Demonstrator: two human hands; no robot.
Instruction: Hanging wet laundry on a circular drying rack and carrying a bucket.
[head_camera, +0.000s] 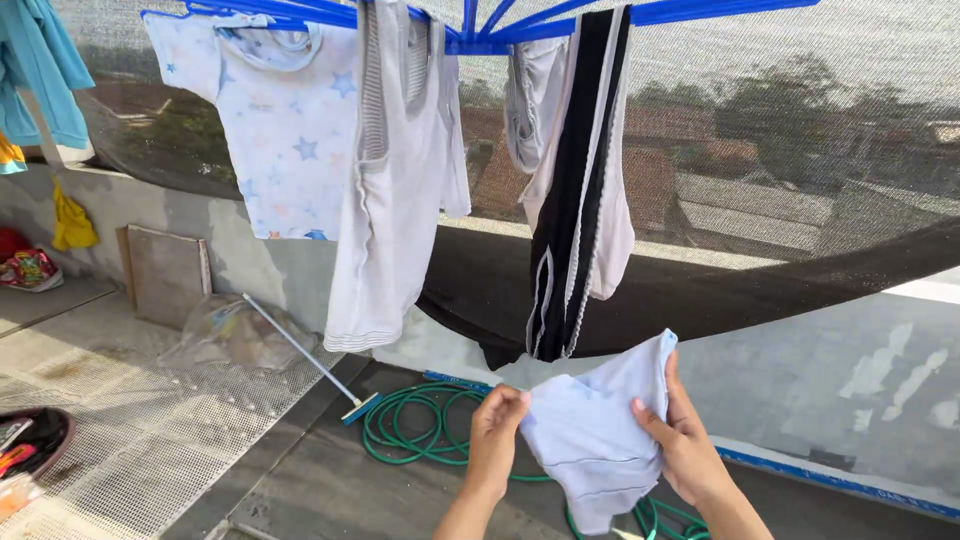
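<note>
Both my hands hold up a small pale blue garment (592, 430) low in the head view. My left hand (496, 432) pinches its left edge and my right hand (684, 440) grips its right side. Above hangs a blue drying rack (480, 22) carrying a star-print baby shirt (278, 110), a white sleeveless top (395, 190), and a black-and-white garment (577, 190) directly over my hands.
A coiled green hose (420, 430) lies on the floor under my hands, beside a long-handled squeegee (305, 355). A dark mesh net (800, 150) covers the parapet. A turquoise garment (38, 70) hangs far left; a crumpled plastic bag (232, 335) lies below.
</note>
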